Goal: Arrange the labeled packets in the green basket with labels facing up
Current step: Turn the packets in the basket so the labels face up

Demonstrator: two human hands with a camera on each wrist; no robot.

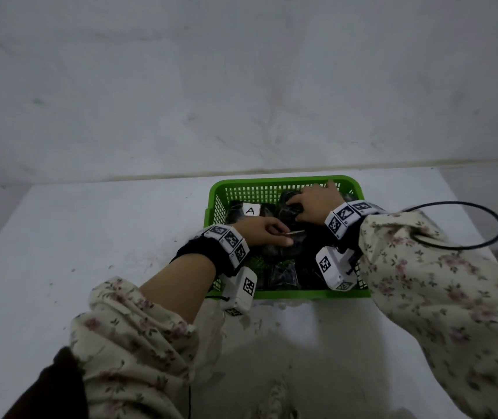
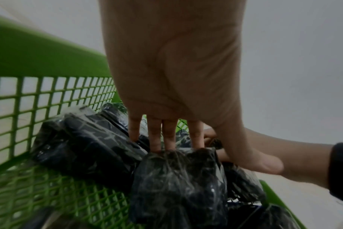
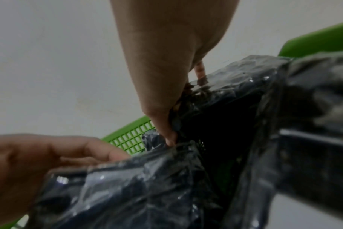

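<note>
The green basket (image 1: 272,183) stands on the white table and holds several dark packets in clear plastic. One packet at the back left shows a white label "A" (image 1: 250,210) facing up. My left hand (image 1: 288,235) pinches the top edge of a packet (image 2: 178,182) in the middle of the basket, fingers behind it and thumb (image 2: 264,162) in front. My right hand (image 1: 297,207) grips another dark packet (image 3: 225,116) at the back right, with its thumb (image 3: 162,124) pressed into the plastic. No label shows on either held packet.
A black cable (image 1: 459,225) loops over the table right of the basket. The white table (image 1: 90,237) spreads left and in front, with a pale wall close behind the basket. More packets (image 1: 284,275) lie in the basket's near part.
</note>
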